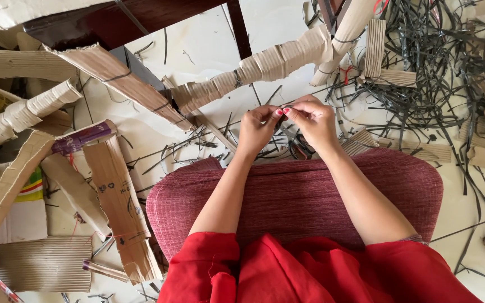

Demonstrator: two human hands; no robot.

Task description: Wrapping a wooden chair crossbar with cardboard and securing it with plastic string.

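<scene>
Nearest the camera lies red cloth over the person's lap, and just beyond it a dark red woven cushion, the landmark here. Both bare forearms reach out across the cushion and meet just past its far edge.

There the hands work a thin dark strap, a narrow flat strip, grey-black, running sideways between the fingertips; its ends are lost among similar strips on the floor. The left hand is nearly closed, thumb and forefinger pinched on the strap, the other fingers curled in. The right hand is likewise closed to a pinch on the same strap, its knuckles turned upward and its fingertips touching those of the left.

Left of the cushion lie flattened cardboard pieces, brown, creased and torn. Beyond the hands a long corrugated cardboard wrap slants across the pale floor. Far right of the cushion spreads a tangled heap of dark straps.
</scene>
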